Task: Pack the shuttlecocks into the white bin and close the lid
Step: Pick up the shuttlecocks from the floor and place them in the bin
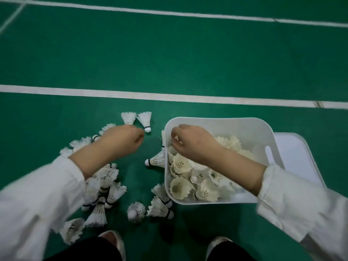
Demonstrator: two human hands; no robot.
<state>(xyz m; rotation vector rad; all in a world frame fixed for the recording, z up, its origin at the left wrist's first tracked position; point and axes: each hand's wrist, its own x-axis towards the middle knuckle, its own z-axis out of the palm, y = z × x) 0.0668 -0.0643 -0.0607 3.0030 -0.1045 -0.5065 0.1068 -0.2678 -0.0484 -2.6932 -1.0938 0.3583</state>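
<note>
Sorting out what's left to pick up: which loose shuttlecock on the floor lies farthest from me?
The pair beyond the left hand, nearest the white court line: the shuttlecock and its neighbour, apart from the heap.

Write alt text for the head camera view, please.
A person's right hand reaches into a white bin partly filled with shuttlecocks, while the left hand reaches toward two shuttlecocks on the green floor. The lid lies beside the bin.

One white bin (244,127), one lid (295,157), two hands, and dozens of shuttlecocks (160,208).
</note>
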